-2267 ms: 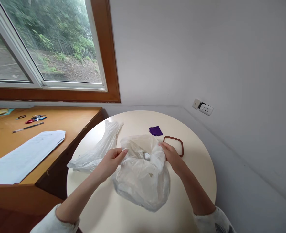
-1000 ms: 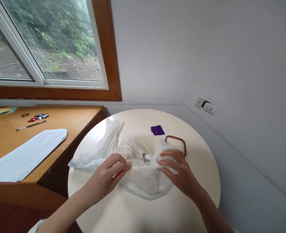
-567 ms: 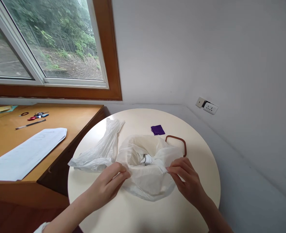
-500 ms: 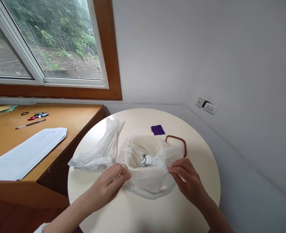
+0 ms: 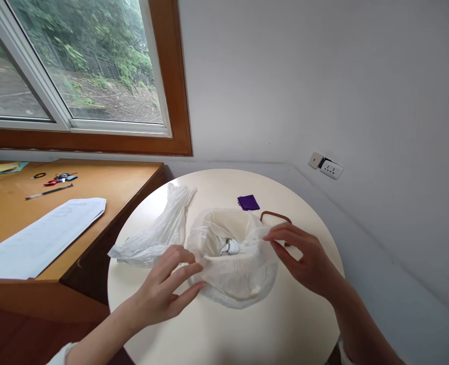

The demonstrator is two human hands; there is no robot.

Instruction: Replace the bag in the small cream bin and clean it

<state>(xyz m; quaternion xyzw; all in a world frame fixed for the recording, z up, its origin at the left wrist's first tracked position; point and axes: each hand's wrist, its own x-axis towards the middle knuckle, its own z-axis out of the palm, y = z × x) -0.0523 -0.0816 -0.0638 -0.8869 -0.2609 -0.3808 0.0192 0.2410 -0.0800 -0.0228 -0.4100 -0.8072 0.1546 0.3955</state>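
My right hand (image 5: 308, 256) pinches one open bag (image 5: 235, 281); left hand (image 5: 167, 286) beside it, fingers spread apart. Beyond both: one flat bag (image 5: 159, 230), one cloth (image 5: 248, 202).

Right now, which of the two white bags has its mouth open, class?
The front bag, between left hand and right hand, gapes; the left bag lies collapsed.

Thin, crinkly, translucent plastic: table-centre bag (image 5: 230, 284), second bag (image 5: 163, 225) at 10 o'clock. Matt cloth (image 5: 248, 203) at 1 o'clock. Smooth, lightly glossy tabletop (image 5: 209, 334). Smooth wood desk (image 5: 121, 175), matt paper (image 5: 49, 238) towards 9 o'clock.
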